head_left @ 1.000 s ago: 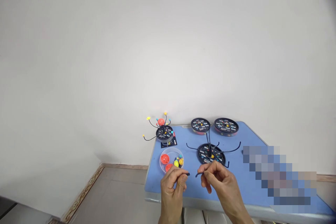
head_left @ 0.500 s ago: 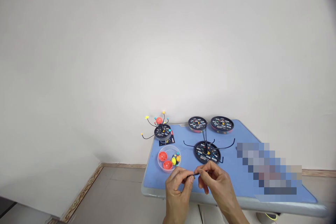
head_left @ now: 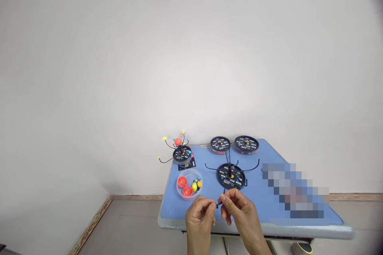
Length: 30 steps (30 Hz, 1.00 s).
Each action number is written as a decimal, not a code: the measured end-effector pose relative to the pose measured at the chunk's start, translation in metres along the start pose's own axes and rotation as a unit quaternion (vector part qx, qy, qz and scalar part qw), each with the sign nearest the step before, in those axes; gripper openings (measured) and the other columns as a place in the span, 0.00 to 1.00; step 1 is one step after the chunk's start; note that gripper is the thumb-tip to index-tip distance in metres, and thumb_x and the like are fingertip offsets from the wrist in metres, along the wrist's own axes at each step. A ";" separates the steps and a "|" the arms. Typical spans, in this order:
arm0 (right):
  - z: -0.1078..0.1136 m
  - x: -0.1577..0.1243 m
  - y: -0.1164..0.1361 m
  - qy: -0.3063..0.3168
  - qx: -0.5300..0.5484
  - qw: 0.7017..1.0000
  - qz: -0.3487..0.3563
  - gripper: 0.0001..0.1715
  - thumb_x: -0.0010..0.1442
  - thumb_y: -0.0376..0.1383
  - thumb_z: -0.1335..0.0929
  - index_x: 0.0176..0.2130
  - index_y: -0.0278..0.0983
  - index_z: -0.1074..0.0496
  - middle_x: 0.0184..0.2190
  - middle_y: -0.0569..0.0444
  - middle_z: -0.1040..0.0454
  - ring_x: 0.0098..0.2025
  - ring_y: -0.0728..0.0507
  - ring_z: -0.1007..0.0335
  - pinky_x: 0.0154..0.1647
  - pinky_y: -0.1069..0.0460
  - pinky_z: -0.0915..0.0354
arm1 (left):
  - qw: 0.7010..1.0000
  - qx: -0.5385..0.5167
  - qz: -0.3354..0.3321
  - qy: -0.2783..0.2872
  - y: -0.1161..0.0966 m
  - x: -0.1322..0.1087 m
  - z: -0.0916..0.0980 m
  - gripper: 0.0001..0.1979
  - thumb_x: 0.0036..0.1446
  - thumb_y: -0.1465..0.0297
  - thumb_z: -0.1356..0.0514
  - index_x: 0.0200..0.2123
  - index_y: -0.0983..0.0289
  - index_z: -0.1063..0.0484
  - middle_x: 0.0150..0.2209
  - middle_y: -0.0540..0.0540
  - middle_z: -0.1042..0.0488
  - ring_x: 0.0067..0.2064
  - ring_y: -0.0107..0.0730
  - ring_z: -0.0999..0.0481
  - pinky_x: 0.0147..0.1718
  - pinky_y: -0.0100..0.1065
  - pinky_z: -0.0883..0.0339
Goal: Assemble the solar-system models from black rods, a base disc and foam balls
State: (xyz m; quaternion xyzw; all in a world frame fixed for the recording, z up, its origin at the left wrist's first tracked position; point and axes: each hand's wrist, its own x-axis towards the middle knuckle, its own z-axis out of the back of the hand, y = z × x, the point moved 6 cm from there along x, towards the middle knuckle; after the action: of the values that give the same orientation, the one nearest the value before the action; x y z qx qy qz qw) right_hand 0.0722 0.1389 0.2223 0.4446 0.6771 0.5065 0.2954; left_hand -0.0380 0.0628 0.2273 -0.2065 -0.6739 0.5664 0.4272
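Near the front edge of the blue table, my left hand [head_left: 201,217] and my right hand [head_left: 237,211] pinch a small black rod [head_left: 220,204] between them. One thin end of it rises above my right fingertips. Just behind my hands stands a round black base [head_left: 231,176] with several curved black arms and no balls on them. To the left, a clear round tub [head_left: 189,184] holds red half shells [head_left: 187,191] and small yellow, orange and blue balls.
A model with a red ball [head_left: 178,142] and coloured balls on arms stands at the back left, by a black card [head_left: 187,164]. Two round black-topped containers [head_left: 220,144] [head_left: 246,144] sit at the back. A blurred patch covers the table's right side [head_left: 295,195].
The view has shifted slightly. The black rod has turned between my fingers, so that one end points upward. My hands are still close together.
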 end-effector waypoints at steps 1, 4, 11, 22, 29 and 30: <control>-0.001 0.000 0.000 0.004 -0.003 1.000 0.005 0.28 0.48 0.58 0.27 0.24 0.37 0.29 0.13 0.57 0.31 0.16 0.49 0.40 0.18 0.54 0.41 | 1.000 0.002 -0.003 -0.005 0.000 0.000 0.001 0.19 0.55 0.55 0.36 0.24 0.66 0.23 0.24 0.50 0.32 0.21 0.23 0.35 0.20 0.25 0.39; 0.000 -0.001 0.002 0.012 -0.029 0.999 0.038 0.27 0.54 0.57 0.31 0.26 0.37 0.28 0.14 0.56 0.31 0.16 0.48 0.37 0.18 0.53 0.38 | 1.000 0.004 -0.007 -0.016 -0.001 -0.001 0.003 0.19 0.55 0.54 0.36 0.24 0.65 0.23 0.24 0.51 0.31 0.20 0.23 0.35 0.19 0.25 0.39; 0.019 -0.021 0.021 -0.058 -0.261 0.904 0.333 0.11 0.62 0.34 0.35 0.42 0.40 0.23 0.32 0.49 0.22 0.27 0.45 0.26 0.26 0.53 0.31 | 0.999 0.004 0.017 -0.031 -0.003 -0.002 0.007 0.21 0.53 0.52 0.35 0.26 0.65 0.21 0.25 0.51 0.30 0.20 0.24 0.34 0.19 0.27 0.37; 0.023 -0.020 0.033 -0.069 -0.272 0.871 0.404 0.12 0.61 0.30 0.34 0.39 0.40 0.20 0.36 0.45 0.21 0.35 0.42 0.22 0.34 0.52 0.27 | 0.999 -0.035 -0.006 -0.017 -0.008 -0.013 -0.001 0.15 0.54 0.56 0.33 0.34 0.63 0.19 0.28 0.52 0.30 0.24 0.26 0.31 0.22 0.27 0.33; 0.033 -0.011 0.017 -0.030 0.002 0.998 0.053 0.15 0.54 0.47 0.26 0.33 0.38 0.22 0.18 0.56 0.28 0.18 0.49 0.36 0.21 0.53 0.36 | 0.996 0.018 -0.083 -0.015 -0.015 -0.022 0.002 0.08 0.59 0.64 0.36 0.39 0.58 0.18 0.31 0.53 0.25 0.23 0.26 0.29 0.23 0.27 0.31; 0.031 -0.013 0.014 -0.017 0.027 0.999 0.027 0.17 0.53 0.48 0.26 0.33 0.37 0.22 0.18 0.56 0.28 0.18 0.49 0.37 0.21 0.53 0.37 | 0.995 0.029 -0.097 -0.018 -0.017 -0.023 0.001 0.07 0.59 0.65 0.35 0.38 0.58 0.18 0.31 0.53 0.25 0.23 0.26 0.29 0.23 0.27 0.31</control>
State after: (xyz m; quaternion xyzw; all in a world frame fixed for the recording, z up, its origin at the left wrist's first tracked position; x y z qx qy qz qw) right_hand 0.1085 0.1411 0.2255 0.4794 0.6731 0.4878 0.2812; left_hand -0.0228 0.0396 0.2355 -0.1177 -0.6816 0.5453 0.4735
